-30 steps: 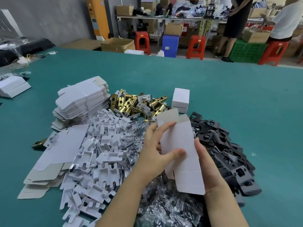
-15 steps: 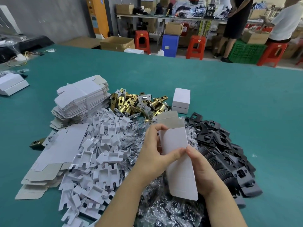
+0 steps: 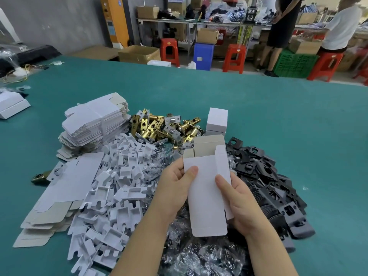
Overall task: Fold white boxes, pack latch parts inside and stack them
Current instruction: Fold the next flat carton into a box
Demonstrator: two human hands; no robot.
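Just one head cam, wide-angle, looking forward and down over the tabletop [image 3: 278,120], close above the hands at lower center.

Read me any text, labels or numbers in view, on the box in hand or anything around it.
None can be read.
White box held by left hand and right hand: blank.
Flat box stack: blank.
Orange cabinet: blue panel, too blurred to read.
Goods on the back bench: print too small.
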